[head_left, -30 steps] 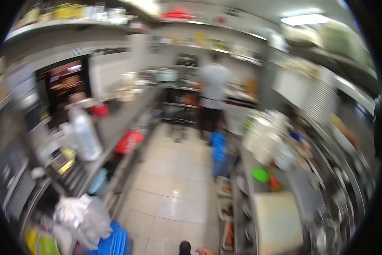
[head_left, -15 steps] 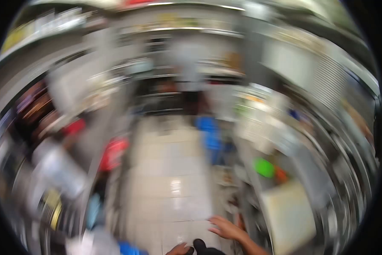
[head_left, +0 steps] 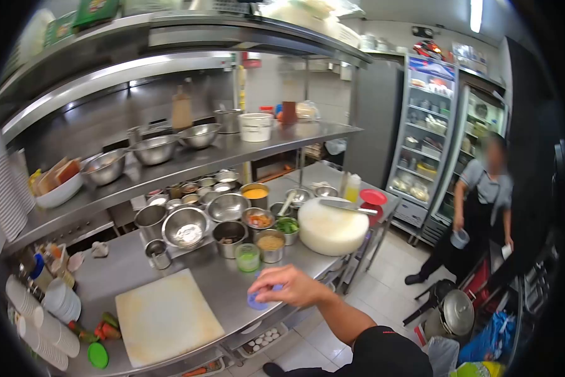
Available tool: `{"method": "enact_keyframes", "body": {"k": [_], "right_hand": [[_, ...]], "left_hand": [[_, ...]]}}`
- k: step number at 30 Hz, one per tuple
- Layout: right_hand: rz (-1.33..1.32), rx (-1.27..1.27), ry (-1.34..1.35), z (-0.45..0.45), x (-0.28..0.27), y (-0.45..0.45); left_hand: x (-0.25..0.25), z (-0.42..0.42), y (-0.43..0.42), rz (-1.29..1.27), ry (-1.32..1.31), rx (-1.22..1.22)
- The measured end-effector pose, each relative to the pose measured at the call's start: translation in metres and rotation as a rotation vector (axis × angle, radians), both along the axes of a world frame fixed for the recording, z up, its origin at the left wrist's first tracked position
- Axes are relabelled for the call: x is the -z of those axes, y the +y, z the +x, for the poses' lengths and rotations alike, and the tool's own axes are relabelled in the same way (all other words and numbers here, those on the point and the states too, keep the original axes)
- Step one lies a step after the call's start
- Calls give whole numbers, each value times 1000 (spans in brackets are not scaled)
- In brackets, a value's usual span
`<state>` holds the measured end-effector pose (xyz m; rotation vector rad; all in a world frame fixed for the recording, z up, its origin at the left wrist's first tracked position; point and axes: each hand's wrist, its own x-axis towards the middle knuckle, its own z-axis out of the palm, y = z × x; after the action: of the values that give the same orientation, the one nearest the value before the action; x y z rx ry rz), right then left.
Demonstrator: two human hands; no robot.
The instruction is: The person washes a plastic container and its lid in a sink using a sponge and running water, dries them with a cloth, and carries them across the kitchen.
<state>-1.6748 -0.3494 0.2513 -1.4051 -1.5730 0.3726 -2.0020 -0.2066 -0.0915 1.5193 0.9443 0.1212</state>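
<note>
My right hand (head_left: 288, 286) reaches in over the counter's front edge, palm down, fingers curled over a round blue plastic lid (head_left: 256, 303). The fingers cover much of the lid. Just beyond them stands a small clear tub (head_left: 248, 258) with pale green contents. Behind it are steel pots, including one with brownish contents (head_left: 270, 245) and one with green leaves (head_left: 287, 227). Left of my hand lies a worn white cutting board (head_left: 169, 317). My left hand is outside the view.
A thick round white block (head_left: 334, 227) carries a knife (head_left: 348, 206). A steel shelf (head_left: 232, 147) with bowls spans above the counter. Egg trays (head_left: 263, 341) sit below the edge. At right, another person (head_left: 483, 195) stands holding a cup, near a lidded pot (head_left: 458, 312).
My view has swung right, from a blurred aisle to the counter. My right hand, spread over the floor before, is now at the blue lid. My left hand has left the view.
</note>
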Motion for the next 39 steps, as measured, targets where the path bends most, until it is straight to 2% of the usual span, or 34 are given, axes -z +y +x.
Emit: {"method": "enact_keyframes", "body": {"k": [3,7,8,10,11,14,15,16,17,19,22,26,28,29,31,33,35,36,39], "right_hand": [[49,115,8,43,-7,-39],[23,119,-27,91,-11,-58],[70,21,-51,106,-5,-56],[-9,-187,-62,127,-5,-51],[17,-292,-105,144,15,-39],[-122,-390,-11,158,50,-12],[-122,-396,53,156,75,-2],[-66,-402,-4,155,94,2],[-64,-365,25,152,106,-5],[-253,-334,-32,143,119,-18],[-372,-364,78,133,150,-47],[-384,-170,251,110,200,-103],[-536,-46,361,99,206,-130],[-554,-71,353,93,206,-142],[-722,182,417,80,208,-157],[-712,233,447,70,209,-166],[-683,305,485,62,207,-171],[-642,318,494,59,206,-171],[-561,369,504,59,205,-173]], "left_hand": [[-26,60,-8,1,-64,185],[-39,124,-27,-37,-97,341],[-39,139,-29,-45,-89,371],[-40,170,-31,-66,-53,431],[-43,186,-32,-78,-31,464],[-50,235,-29,-99,38,572],[-53,251,-30,-103,52,601],[-54,265,-31,-110,62,630],[-56,277,-33,-118,73,659],[-59,300,-39,-137,80,730],[-64,317,-52,-172,66,834],[-75,330,-67,-233,29,1065],[-64,332,-67,-236,17,1164],[-48,333,-66,-213,-1,1195],[-21,333,-65,-128,-40,1322],[-67,362,-77,-60,-335,1212],[-103,427,-80,182,-658,1213],[-137,450,-88,192,-651,1057],[-161,556,-92,759,-893,940]]}}
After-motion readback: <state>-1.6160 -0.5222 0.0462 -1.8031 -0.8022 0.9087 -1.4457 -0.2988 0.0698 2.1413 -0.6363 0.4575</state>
